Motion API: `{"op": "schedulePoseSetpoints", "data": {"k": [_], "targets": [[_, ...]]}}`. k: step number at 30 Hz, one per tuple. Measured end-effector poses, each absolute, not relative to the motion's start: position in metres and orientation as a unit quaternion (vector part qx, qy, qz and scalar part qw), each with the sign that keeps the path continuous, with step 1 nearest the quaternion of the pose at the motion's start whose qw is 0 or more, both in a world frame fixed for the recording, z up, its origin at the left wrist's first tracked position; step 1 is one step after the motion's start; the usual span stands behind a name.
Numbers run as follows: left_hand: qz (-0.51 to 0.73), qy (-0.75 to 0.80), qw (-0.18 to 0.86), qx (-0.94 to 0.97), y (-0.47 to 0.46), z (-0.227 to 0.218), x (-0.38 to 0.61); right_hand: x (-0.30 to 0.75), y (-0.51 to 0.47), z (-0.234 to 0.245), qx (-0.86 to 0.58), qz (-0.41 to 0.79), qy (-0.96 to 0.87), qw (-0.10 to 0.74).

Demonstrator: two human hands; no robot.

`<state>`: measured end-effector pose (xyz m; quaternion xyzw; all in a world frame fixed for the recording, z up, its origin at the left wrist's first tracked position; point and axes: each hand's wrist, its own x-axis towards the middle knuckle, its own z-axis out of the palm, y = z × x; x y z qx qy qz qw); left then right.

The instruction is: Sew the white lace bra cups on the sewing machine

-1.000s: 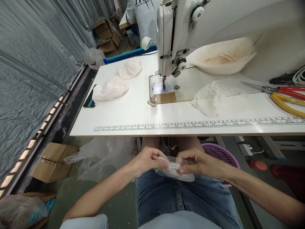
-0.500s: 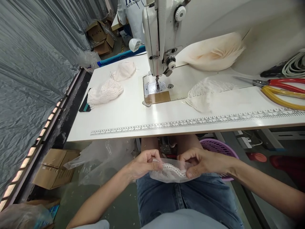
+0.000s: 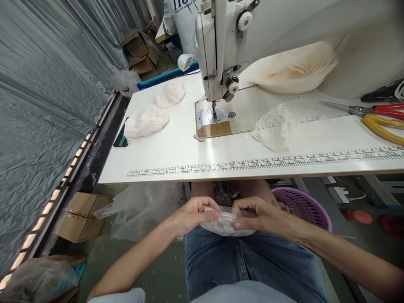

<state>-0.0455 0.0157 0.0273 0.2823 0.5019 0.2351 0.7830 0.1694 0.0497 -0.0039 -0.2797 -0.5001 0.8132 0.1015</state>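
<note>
Over my lap, a piece of sheer white fabric with a lace trim (image 3: 221,227) is stretched between my two hands. My left hand (image 3: 197,215) pinches its left end between thumb and fingers. On the other side my right hand (image 3: 257,216) grips the right part, thumb in front, close to the lace edge. Both hands are below the table's front edge. The sewing machine (image 3: 214,63) stands on the white table (image 3: 164,158) in front of me, its needle over the metal plate. Part of the fabric is hidden behind my fingers.
White lace pieces (image 3: 147,123) lie on the table's left, another lace piece (image 3: 274,126) right of the needle. Scissors (image 3: 375,113) with red and yellow handles lie far right. A purple basket (image 3: 303,206) stands below. A co-worker's shirt (image 3: 186,25) shows behind the machine.
My hands have come closer together, and the lace stretch showing between them is shorter. The whole view has shifted slightly, with the table appearing further right.
</note>
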Motion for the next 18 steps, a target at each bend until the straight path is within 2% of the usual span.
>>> {"op": "schedulePoseSetpoints", "data": {"k": [6,10,18], "targets": [[0.169,0.541,0.737,0.367,0.010,0.021,-0.039,0.167,0.049,-0.001,-0.304,0.806,-0.502,0.081],[0.183,0.580,0.686,0.400,0.010,0.019,-0.035,0.170,0.054,0.006,-0.299,0.795,-0.524,0.063],[0.226,0.519,0.779,0.271,0.007,0.025,-0.041,0.189,0.058,0.002,-0.233,0.821,-0.520,0.029]]}}
